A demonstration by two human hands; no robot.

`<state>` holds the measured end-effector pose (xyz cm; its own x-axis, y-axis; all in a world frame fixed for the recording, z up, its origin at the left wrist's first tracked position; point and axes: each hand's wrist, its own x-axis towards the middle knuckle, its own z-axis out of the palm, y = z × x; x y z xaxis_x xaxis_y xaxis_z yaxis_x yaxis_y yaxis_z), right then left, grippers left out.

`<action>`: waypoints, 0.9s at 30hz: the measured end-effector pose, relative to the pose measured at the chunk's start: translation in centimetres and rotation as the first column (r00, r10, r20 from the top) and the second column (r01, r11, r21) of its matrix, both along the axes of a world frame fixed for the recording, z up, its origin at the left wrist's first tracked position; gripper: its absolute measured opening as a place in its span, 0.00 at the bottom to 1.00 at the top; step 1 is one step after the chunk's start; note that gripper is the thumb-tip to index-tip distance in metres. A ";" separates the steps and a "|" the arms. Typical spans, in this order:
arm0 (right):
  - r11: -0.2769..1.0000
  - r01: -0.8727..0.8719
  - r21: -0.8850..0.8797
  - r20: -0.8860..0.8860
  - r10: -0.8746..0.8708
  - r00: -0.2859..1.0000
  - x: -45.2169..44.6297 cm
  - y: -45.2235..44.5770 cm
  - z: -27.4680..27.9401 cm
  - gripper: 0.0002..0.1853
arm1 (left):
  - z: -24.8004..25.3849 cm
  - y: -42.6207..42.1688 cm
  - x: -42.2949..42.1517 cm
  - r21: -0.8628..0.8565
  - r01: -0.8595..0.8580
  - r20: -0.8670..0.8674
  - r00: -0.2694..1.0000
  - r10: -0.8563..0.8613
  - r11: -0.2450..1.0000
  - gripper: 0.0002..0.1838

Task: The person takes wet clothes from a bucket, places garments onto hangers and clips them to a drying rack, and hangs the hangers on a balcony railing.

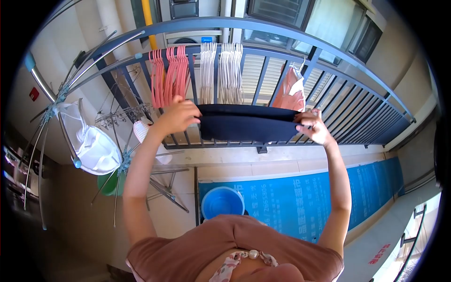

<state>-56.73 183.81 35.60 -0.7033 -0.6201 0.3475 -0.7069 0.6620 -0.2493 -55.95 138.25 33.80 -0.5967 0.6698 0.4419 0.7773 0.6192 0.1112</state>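
Note:
A folded piece of dark navy cloth (pixel 251 128) is stretched level between my two hands, in front of the balcony railing. I cannot make out what kind of garment it is. My left hand (pixel 181 116) pinches its left end, while my right hand (pixel 314 127) grips the right end with the thumb toward me. Just behind the cloth hang pink hangers (pixel 174 75) and white hangers (pixel 230 70) on a rail. A pink and white garment (pixel 291 89) hangs from a hanger beyond my right hand.
On the left, a metal drying rack (pixel 60 96) spreads its thin arms, with a white mesh bag (pixel 98 149) on it. A blue basin (pixel 222 203) stands below me by the printed blue floor covering (pixel 286 199). Low at left is a green tub (pixel 110 184).

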 end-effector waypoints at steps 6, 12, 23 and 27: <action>0.983 -0.161 0.086 -0.099 0.169 0.981 0.5 -0.1 -3.7 0.08 | -2.1 1.5 3.4 0.065 -0.030 0.271 0.962 0.011 0.997 0.13; 0.948 -0.317 0.035 0.304 0.292 0.907 0.0 -1.8 -9.4 0.10 | -4.2 3.3 6.9 0.340 0.017 0.098 0.994 -0.053 0.940 0.15; 0.641 0.552 -0.534 0.572 -0.207 0.794 -28.0 -15.9 -15.7 0.22 | -6.5 7.0 13.4 0.324 -0.178 -0.014 0.981 0.192 0.929 0.06; 0.613 0.638 -0.466 0.593 -0.319 0.740 -36.0 -18.8 -19.7 0.22 | -5.5 5.2 16.3 0.260 -0.274 0.096 0.961 0.258 0.926 0.09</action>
